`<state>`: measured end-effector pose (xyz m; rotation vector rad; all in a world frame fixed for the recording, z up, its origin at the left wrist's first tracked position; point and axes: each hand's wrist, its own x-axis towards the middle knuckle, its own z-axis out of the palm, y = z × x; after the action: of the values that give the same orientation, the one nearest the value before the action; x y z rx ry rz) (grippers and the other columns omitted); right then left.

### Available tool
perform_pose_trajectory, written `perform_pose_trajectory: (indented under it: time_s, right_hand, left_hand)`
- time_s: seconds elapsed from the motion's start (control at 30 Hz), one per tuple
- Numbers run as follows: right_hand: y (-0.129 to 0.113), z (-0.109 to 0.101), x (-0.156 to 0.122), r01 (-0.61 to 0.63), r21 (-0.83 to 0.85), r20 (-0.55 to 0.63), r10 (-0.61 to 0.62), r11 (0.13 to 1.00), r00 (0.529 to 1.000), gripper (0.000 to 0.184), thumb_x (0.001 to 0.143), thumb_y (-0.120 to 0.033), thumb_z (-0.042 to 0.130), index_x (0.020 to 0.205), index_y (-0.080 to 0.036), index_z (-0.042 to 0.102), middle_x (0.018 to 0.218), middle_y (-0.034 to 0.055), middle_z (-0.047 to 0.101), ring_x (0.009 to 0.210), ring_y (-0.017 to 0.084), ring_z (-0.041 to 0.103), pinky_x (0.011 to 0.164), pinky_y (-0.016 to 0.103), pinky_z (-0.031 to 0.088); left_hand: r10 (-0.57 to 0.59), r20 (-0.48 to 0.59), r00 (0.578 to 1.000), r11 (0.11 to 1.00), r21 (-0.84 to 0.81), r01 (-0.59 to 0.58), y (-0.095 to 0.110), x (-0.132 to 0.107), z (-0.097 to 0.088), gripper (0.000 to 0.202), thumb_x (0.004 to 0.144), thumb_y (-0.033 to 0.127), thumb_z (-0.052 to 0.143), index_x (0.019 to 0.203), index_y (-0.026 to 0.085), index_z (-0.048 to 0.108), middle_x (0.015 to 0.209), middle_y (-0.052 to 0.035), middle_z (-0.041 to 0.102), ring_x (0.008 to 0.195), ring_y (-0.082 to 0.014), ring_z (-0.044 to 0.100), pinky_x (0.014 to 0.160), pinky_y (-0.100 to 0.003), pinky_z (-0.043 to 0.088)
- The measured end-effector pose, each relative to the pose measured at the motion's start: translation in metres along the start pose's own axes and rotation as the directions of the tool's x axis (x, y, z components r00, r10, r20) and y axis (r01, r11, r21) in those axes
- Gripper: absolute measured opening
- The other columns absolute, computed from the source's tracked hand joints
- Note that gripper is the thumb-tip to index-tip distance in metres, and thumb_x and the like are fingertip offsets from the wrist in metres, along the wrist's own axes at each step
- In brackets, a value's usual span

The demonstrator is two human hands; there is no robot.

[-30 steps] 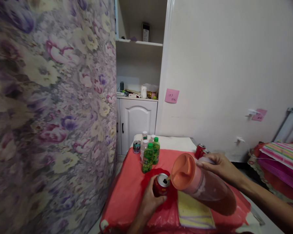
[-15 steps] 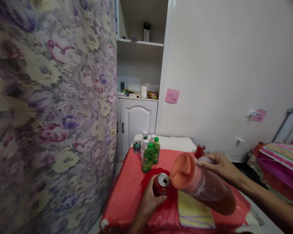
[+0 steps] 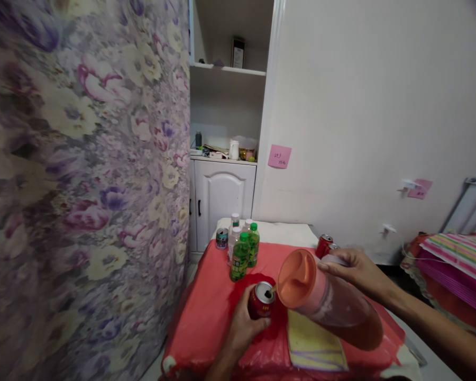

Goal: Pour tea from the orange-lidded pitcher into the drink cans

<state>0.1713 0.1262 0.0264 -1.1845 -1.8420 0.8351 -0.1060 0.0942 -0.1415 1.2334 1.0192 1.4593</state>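
My left hand (image 3: 243, 327) is wrapped round a red drink can (image 3: 261, 300) with an open top, standing on the red plastic sheet (image 3: 210, 307). My right hand (image 3: 355, 270) grips a large pitcher with an orange lid (image 3: 321, 296), tipped over so its spout touches the can's opening. A yellow cloth (image 3: 315, 346) lies under the pitcher.
Green and clear bottles (image 3: 244, 248) and a small can (image 3: 222, 238) stand at the table's far left; two red cans (image 3: 325, 245) sit at the far right. A floral curtain (image 3: 83, 185) hangs close on the left. A white cabinet (image 3: 220, 196) stands behind, striped bedding (image 3: 456, 254) to the right.
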Motion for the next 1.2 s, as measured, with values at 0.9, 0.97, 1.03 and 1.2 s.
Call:
perform_pose_trajectory:
  time_s: [0.9,0.97,1.03,1.2]
  right_hand:
    - [0.018,0.007,0.000,-0.031,-0.047,0.084,0.035,0.998,0.996,0.051,0.080,-0.066,0.066,0.062,-0.022,0.045,0.060,-0.0061,0.035,0.057,0.011,0.032,0.055,0.029,0.024]
    - [0.023,0.011,0.000,-0.022,-0.023,0.080,0.024,0.999,0.996,0.052,0.081,-0.064,0.066,0.061,-0.023,0.040,0.061,-0.0063,0.033,0.058,0.011,0.031,0.055,0.029,0.022]
    - [0.027,0.014,-0.001,-0.018,-0.005,0.070,0.018,1.000,0.997,0.053,0.082,-0.063,0.066,0.060,-0.024,0.036,0.061,-0.0065,0.030,0.059,0.011,0.029,0.056,0.029,0.022]
    - [0.032,0.022,-0.002,-0.038,0.057,0.075,0.034,0.998,0.997,0.054,0.081,-0.062,0.067,0.061,-0.024,0.034,0.062,-0.0071,0.028,0.059,0.011,0.026,0.056,0.029,0.019]
  left_hand:
    - [-0.015,0.003,1.000,1.000,0.012,0.015,0.006,-0.001,0.003,0.073,0.050,0.011,0.074,0.121,0.021,0.062,0.122,-0.0087,0.073,0.118,-0.0326,0.064,0.104,-0.042,0.046]
    - [-0.022,0.006,1.000,1.000,0.012,0.022,0.008,-0.002,0.003,0.072,0.050,0.009,0.073,0.119,0.022,0.063,0.120,-0.0073,0.074,0.116,-0.0320,0.065,0.103,-0.041,0.047]
    - [-0.028,0.017,0.999,1.000,-0.002,0.028,0.009,-0.002,0.004,0.071,0.051,0.009,0.073,0.120,0.023,0.063,0.118,-0.0063,0.075,0.116,-0.0314,0.065,0.102,-0.041,0.048]
    - [-0.012,0.026,1.000,0.999,-0.035,0.013,0.007,0.000,0.004,0.070,0.051,0.012,0.075,0.118,0.023,0.064,0.117,-0.0068,0.076,0.115,-0.0326,0.066,0.101,-0.041,0.049]
